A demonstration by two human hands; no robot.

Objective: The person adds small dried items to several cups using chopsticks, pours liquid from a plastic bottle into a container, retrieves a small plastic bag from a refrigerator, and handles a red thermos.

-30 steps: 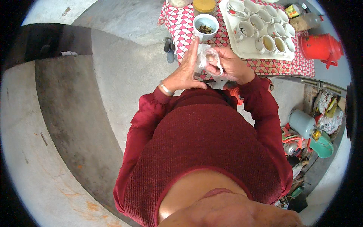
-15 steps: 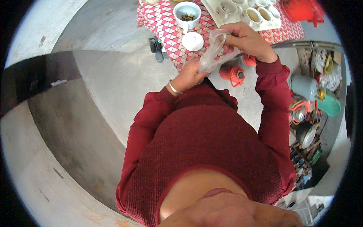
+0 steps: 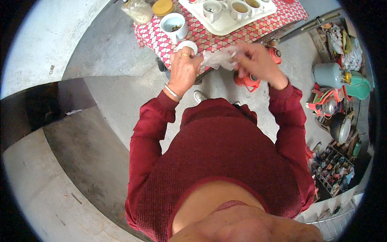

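While the left hand (image 3: 183,68) sits knuckles-up over the near edge of the patterned tablecloth (image 3: 209,38), wrist bent and fingers curled shut on one end of a clear plastic bag (image 3: 219,58), a white mug (image 3: 174,26) stands just beyond it. The bag stretches across between both hands, above the table edge. Over on the right, the right hand (image 3: 258,62) pinches the bag's other end, fingers closed, forearm angled inward.

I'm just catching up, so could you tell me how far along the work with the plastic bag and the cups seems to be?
Done: cups on the cream tray already hold liquid. In hand: the left hand and right hand both grip a crumpled clear plastic bag at the table edge. Left: the white cup beside the tray holds only dark bits.
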